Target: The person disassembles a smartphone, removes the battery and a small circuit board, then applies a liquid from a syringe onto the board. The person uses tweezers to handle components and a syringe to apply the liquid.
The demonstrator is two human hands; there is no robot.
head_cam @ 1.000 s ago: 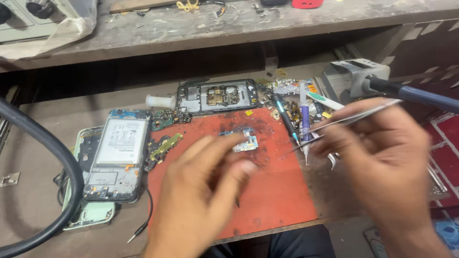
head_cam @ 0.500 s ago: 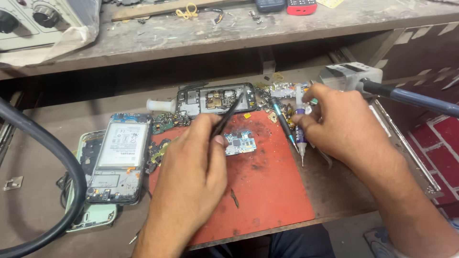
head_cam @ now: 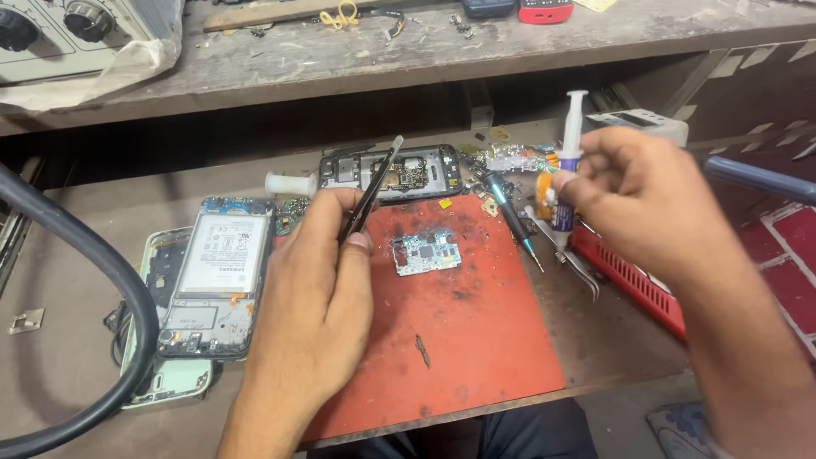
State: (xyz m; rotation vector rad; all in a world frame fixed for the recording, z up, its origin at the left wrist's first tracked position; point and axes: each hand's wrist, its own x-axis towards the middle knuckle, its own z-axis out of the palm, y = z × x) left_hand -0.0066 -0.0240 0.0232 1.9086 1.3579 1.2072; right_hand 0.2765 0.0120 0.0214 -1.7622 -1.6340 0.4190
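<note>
My left hand (head_cam: 319, 280) rests on the red work mat (head_cam: 459, 340) and pinches black tweezers (head_cam: 371, 192), their tips pointing up and away. Just right of it a small blue circuit board (head_cam: 426, 253) lies on the mat. My right hand (head_cam: 633, 195) is raised above the mat's right edge, holding a white syringe (head_cam: 568, 157) upright with its plunger at the top.
An opened phone with its battery showing (head_cam: 212, 280) lies left of the mat on another phone shell. A phone frame (head_cam: 399, 172) sits behind the mat. A screwdriver (head_cam: 512, 223), a second pair of tweezers (head_cam: 578, 270), a red tray (head_cam: 633, 285) and a thick black cable (head_cam: 102, 280) surround the mat.
My right hand put down the silver tweezers, reached to the tools at the right, and has lifted the syringe. My left hand took up the black tweezers and stays beside the board.
</note>
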